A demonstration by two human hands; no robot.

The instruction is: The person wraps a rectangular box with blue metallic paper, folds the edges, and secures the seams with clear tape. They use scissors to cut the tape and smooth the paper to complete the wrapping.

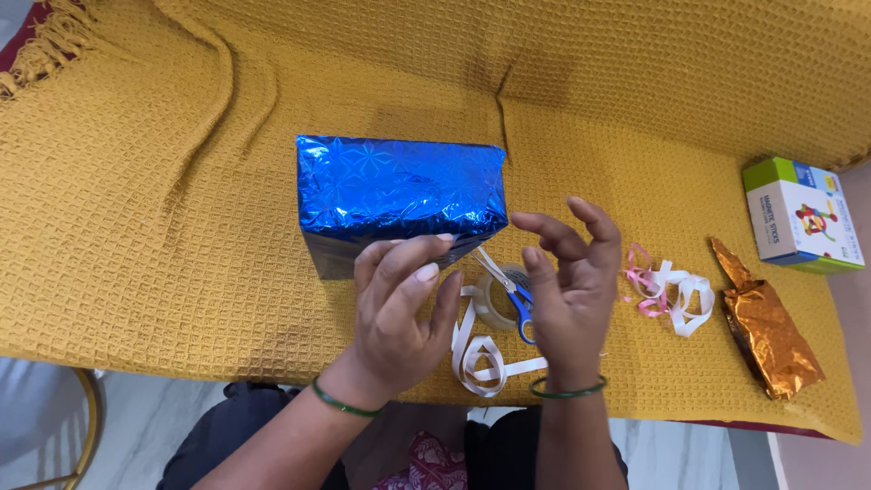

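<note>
A box wrapped in shiny blue foil (399, 195) lies on the mustard waffle-weave blanket (163, 227). My left hand (399, 313) presses its fingertips against the box's near side. My right hand (572, 281) hovers just right of it, fingers curled and apart, holding nothing that I can see. Between and below my hands lie blue-handled scissors (517, 304) across a roll of clear tape (494, 299), and a loop of white ribbon (485, 363). Both wrists wear green bangles.
Curled pink and white ribbons (671, 290) lie to the right. A crumpled copper foil bag (767, 336) sits further right, with a colourful toy box (803, 213) behind it. The blanket's near edge (227, 372) drops to a marble floor; a gold hoop stands lower left.
</note>
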